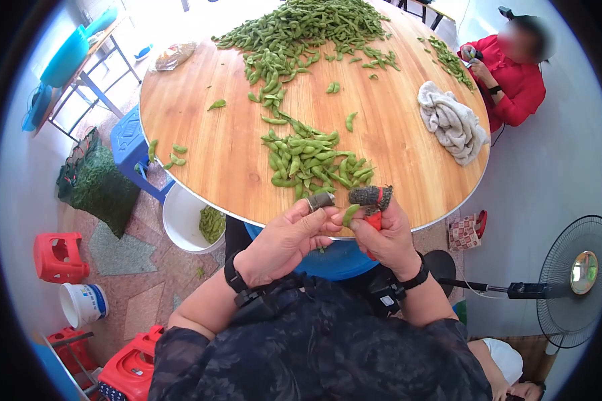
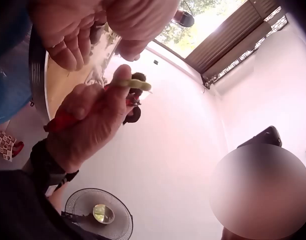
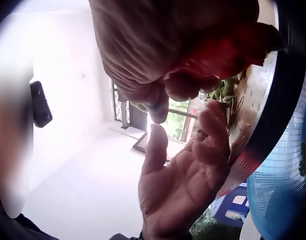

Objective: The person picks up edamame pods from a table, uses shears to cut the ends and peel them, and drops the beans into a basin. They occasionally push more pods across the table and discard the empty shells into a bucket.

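Observation:
My right hand (image 1: 384,230) pinches a green soybean pod (image 1: 350,214) between thumb and finger, close to the table's front edge. The same hand grips a red-handled tool (image 2: 75,117), its working end mostly hidden by the fingers. Dark cloth with a red band wraps a finger of this hand. My left hand (image 3: 185,185) is just beside the pod, palm showing in the right wrist view, thumb out and fingers loosely bent, with nothing in its grasp. A grey wrap covers one of its fingertips. A small pile of pods (image 1: 308,157) lies just beyond both hands.
A large heap of pods (image 1: 314,27) covers the far side of the round wooden table (image 1: 201,134). Below the front edge is a blue mesh basket (image 3: 278,185). A white bucket (image 1: 177,220) with pods stands left, a fan (image 1: 575,281) right. Across sits a person in red (image 1: 522,87).

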Tool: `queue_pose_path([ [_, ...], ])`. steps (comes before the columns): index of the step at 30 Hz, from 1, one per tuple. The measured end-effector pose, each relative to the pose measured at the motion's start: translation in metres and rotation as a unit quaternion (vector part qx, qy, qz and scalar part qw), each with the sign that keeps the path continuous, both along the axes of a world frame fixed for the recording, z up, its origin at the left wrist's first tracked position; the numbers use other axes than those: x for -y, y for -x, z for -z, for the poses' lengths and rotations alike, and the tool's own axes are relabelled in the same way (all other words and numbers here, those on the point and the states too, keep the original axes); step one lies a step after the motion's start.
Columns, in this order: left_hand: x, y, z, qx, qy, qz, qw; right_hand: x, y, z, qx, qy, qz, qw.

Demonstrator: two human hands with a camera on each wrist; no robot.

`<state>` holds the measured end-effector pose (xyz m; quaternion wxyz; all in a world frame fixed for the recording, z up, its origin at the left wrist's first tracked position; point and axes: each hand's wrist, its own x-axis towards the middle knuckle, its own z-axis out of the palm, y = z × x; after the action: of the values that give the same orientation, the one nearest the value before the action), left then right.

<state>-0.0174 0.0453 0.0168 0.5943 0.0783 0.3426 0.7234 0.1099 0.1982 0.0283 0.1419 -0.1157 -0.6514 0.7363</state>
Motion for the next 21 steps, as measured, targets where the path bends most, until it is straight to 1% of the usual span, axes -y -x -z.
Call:
queue_pose_path([
  [1, 0.0, -0.002, -0.002, 0.0, 0.003, -0.001, 1.0, 0.002, 0.003, 0.003, -0.004, -0.055, 0.007, 0.998],
  [2, 0.002, -0.005, -0.004, 0.011, -0.005, 0.023, 1.0, 0.003, 0.006, 0.007, -0.007, -0.11, 0.015, 0.994],
  [3, 0.004, -0.007, -0.004, 0.024, -0.011, 0.048, 0.998, 0.004, 0.008, 0.009, -0.007, -0.106, 0.014, 0.994],
  [4, 0.005, -0.005, 0.001, 0.026, -0.008, 0.047, 0.999, 0.006, 0.01, 0.012, -0.028, -0.226, 0.003, 0.974],
  [5, 0.006, -0.002, 0.009, 0.01, -0.002, 0.062, 0.998, 0.006, 0.011, 0.013, -0.049, -0.342, -0.009, 0.938],
  [6, 0.008, 0.001, 0.013, -0.007, 0.004, 0.078, 0.997, 0.007, 0.01, 0.014, -0.019, -0.32, -0.013, 0.947],
  [7, 0.01, 0.003, 0.013, -0.007, 0.006, 0.076, 0.997, 0.008, 0.01, 0.014, -0.02, -0.318, -0.014, 0.948],
  [9, 0.012, 0.006, 0.012, -0.081, 0.044, 0.113, 0.989, 0.011, 0.01, 0.012, -0.05, -0.325, 0.007, 0.944],
  [10, 0.012, 0.006, 0.009, -0.08, 0.046, 0.115, 0.989, 0.011, 0.009, 0.01, -0.049, -0.323, 0.008, 0.945],
  [11, 0.013, 0.006, 0.002, -0.171, 0.085, 0.095, 0.977, 0.009, 0.008, 0.007, -0.049, -0.313, 0.016, 0.948],
  [12, 0.013, 0.006, -0.002, -0.26, 0.121, 0.074, 0.955, 0.007, 0.006, 0.006, -0.048, -0.303, 0.023, 0.951],
  [13, 0.014, 0.006, 0.002, -0.259, 0.122, 0.075, 0.955, 0.006, 0.005, 0.006, -0.047, -0.302, 0.023, 0.952],
  [15, 0.017, 0.005, 0.01, -0.3, 0.059, 0.076, 0.949, 0.004, 0.001, 0.006, -0.025, -0.291, 0.001, 0.956],
  [16, 0.02, 0.006, 0.009, -0.298, 0.06, 0.078, 0.95, -0.001, 0.001, 0.004, -0.023, -0.289, 0.002, 0.957],
  [18, 0.026, 0.009, 0.004, -0.162, 0.022, 0.159, 0.974, -0.013, 0.003, 0.001, -0.065, -0.318, -0.088, 0.942],
  [19, 0.025, 0.008, 0.005, -0.16, 0.023, 0.16, 0.974, -0.01, 0.002, 0.001, -0.064, -0.316, -0.087, 0.943],
  [21, 0.024, 0.006, 0.007, -0.144, 0.006, 0.147, 0.979, -0.002, 0.003, 0.0, 0.061, -0.258, -0.052, 0.963],
])
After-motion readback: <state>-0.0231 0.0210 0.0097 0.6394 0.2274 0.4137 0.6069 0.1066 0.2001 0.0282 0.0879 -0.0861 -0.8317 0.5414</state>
